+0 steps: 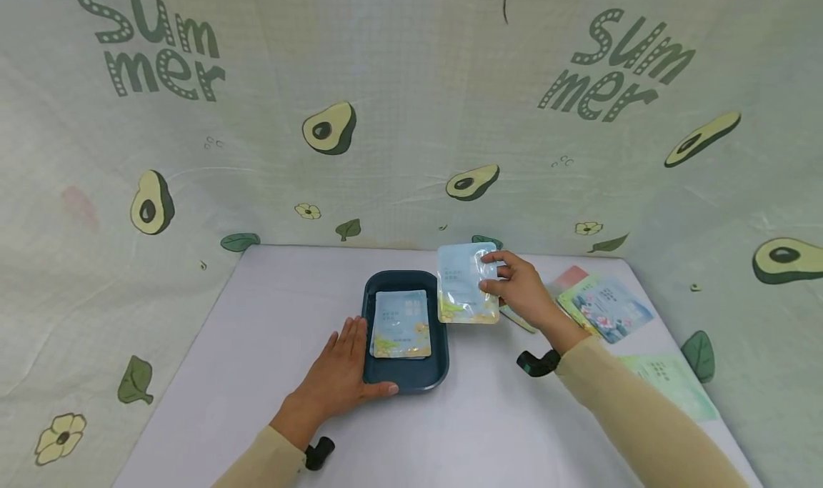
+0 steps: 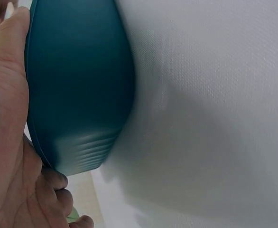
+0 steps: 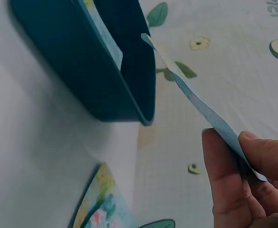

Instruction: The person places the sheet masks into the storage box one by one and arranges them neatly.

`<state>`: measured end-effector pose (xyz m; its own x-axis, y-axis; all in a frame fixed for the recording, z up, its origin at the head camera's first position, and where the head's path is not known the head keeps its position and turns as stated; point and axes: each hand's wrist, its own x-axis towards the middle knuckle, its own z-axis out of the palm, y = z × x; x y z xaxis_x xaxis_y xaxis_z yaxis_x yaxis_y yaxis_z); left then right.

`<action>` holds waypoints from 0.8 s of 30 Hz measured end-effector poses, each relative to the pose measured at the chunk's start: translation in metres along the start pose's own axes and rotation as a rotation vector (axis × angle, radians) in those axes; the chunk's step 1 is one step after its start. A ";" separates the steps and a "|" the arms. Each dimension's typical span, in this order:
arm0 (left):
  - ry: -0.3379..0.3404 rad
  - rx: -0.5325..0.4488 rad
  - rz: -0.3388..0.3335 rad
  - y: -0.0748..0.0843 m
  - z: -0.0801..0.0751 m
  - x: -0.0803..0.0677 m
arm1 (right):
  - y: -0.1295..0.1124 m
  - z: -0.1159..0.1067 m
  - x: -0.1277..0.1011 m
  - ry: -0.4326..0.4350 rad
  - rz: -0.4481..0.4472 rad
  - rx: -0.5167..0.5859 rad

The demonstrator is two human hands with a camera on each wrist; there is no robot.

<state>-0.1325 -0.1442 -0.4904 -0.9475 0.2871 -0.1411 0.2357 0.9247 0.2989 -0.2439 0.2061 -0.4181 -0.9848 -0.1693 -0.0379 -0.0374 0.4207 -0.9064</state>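
Blue sachet up at the far right corner of the tray, its edge hidden where the right hand pinches it! Left hand, fingers straight, thumb out, rests along the tray's left edge. Stacked sachets inside: at least two, more can't be seen. Overlapping packets, tally unclear, at the table's far right corner; one green packet, partly sleeve-covered, by the right edge.

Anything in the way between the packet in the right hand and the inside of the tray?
Nothing visible stands in the way. The held packet, in the right hand, appears raised at the right side of the tray; the left hand is against the opposite side. A similar packet lies inside, below the opening.
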 end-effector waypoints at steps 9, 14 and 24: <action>0.006 0.042 0.028 0.000 -0.004 0.000 | -0.011 0.049 0.004 -0.048 0.012 0.120; 0.020 0.048 0.045 -0.001 -0.006 0.002 | -0.014 0.082 0.004 -0.089 0.022 0.135; 0.002 0.051 0.046 -0.002 -0.007 0.002 | -0.013 0.124 0.006 -0.092 0.000 0.017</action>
<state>-0.1368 -0.1474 -0.4849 -0.9359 0.3289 -0.1265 0.2894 0.9221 0.2569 -0.2285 0.0894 -0.4589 -0.9650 -0.2510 -0.0757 -0.0338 0.4053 -0.9135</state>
